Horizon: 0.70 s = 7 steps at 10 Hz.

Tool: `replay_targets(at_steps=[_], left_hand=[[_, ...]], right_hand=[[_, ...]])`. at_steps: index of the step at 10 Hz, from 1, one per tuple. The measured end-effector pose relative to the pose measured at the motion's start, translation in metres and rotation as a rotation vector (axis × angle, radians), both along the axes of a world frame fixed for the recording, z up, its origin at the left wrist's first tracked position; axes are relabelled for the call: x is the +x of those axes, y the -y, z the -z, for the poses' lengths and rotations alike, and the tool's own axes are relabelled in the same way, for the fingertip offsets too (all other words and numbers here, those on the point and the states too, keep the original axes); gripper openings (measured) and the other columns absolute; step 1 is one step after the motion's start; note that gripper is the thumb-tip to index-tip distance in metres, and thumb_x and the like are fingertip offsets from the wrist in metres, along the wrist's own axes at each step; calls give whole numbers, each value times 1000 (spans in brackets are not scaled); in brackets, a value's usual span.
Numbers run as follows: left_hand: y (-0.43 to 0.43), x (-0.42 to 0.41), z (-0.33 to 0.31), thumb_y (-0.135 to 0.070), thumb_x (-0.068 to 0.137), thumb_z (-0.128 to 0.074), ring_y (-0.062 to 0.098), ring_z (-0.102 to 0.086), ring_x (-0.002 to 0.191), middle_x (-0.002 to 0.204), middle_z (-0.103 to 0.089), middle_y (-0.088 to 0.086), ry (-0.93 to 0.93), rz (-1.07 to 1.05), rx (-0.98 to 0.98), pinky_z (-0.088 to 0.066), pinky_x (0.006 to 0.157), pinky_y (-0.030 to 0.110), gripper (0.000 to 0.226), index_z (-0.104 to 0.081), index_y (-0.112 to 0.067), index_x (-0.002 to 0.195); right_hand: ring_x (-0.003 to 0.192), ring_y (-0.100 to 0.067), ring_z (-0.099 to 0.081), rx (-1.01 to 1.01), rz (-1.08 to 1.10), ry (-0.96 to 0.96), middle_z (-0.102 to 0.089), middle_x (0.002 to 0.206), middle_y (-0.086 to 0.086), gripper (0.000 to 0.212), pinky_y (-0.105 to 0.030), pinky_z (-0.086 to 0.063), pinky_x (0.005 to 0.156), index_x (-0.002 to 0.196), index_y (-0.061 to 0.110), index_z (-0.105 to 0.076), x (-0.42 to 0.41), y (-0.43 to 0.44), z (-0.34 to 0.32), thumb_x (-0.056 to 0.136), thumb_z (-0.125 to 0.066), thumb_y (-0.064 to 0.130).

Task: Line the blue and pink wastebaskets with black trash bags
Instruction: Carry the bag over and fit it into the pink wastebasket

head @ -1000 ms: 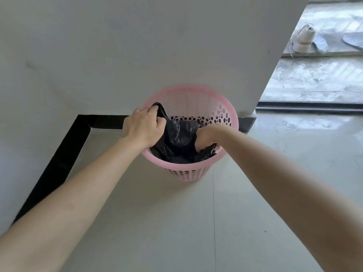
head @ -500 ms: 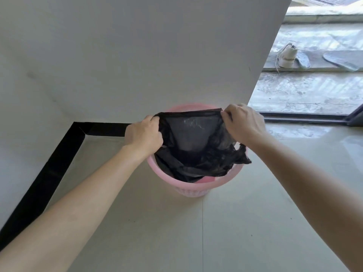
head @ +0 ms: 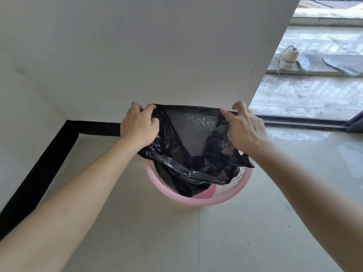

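A pink perforated wastebasket (head: 198,201) stands on the tiled floor against a white wall. A black trash bag (head: 192,146) hangs into it, its mouth stretched wide above the far rim. My left hand (head: 140,125) grips the bag's left edge and my right hand (head: 244,128) grips its right edge. The bag's lower part lies crumpled inside the basket and hides most of the interior. No blue wastebasket is in view.
A white wall with a black baseboard (head: 39,169) runs behind and to the left. At the right a dark door track (head: 306,121) leads outside, where a white shoe (head: 287,59) and two insoles (head: 340,66) lie on a step.
My right hand came out of the basket and took the bag's right edge. Both hands have pulled the bag's mouth up and apart, and the view has moved closer to the basket.
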<state>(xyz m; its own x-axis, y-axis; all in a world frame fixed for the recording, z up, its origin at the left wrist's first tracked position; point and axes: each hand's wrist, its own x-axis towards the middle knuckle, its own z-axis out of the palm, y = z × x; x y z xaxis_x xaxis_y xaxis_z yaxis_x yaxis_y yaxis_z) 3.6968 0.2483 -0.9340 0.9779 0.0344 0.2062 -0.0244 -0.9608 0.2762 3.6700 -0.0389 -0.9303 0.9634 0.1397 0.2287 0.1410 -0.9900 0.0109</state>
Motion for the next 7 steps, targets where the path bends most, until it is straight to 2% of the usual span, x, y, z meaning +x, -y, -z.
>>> replay_targets(at_steps=[1,2,3,4,5,6,7], left_hand=[[10,25,1,-68,84,-35,34,-40,122,128,-46,13,-242,-22,48,-33,99,48,66,-52,-24,129],[14,39,11,-78,74,-50,29,-57,108,111,-61,7,-545,25,-117,-47,85,37,70,-64,-15,101],[11,42,32,-68,74,-64,19,-58,70,75,-59,3,-598,-37,-428,-39,56,28,60,-55,-9,72],[11,46,39,-66,77,-63,18,-57,63,65,-58,2,-495,-36,-415,-38,53,28,58,-53,-11,64],[10,53,36,-66,79,-61,19,-57,62,61,-57,2,-484,-15,-386,-36,52,29,58,-52,-12,59],[6,56,36,-67,79,-60,23,-58,63,62,-56,5,-501,3,-348,-38,55,30,62,-52,-8,61],[9,54,38,-68,80,-58,25,-58,63,61,-54,6,-485,47,-297,-39,58,32,63,-53,-8,61]], right_hand=[[90,-34,-54,20,97,-64,-44,120,-14,42,-35,-39,64,126,16,-53,21,-6,1,91,-39,36],[83,-33,-51,54,225,-241,-52,104,-14,46,-36,-36,66,94,15,-60,37,-5,7,86,-31,51],[74,-31,-55,250,256,-302,-60,78,-10,52,-33,-35,57,72,17,-53,43,1,16,82,-24,59],[70,-28,-56,409,259,-354,-61,73,-11,70,-35,-37,60,74,11,-57,48,-2,15,91,-18,67],[85,-33,-61,656,335,-461,-65,92,-20,49,-35,-45,73,93,0,-65,60,2,15,102,-33,36],[64,-24,-65,854,625,-700,-67,85,-9,32,-19,-51,48,85,9,-65,52,9,20,98,-36,10],[81,15,-64,1311,969,-486,-71,93,19,99,11,-34,67,19,45,-33,24,22,45,103,-18,-5]])
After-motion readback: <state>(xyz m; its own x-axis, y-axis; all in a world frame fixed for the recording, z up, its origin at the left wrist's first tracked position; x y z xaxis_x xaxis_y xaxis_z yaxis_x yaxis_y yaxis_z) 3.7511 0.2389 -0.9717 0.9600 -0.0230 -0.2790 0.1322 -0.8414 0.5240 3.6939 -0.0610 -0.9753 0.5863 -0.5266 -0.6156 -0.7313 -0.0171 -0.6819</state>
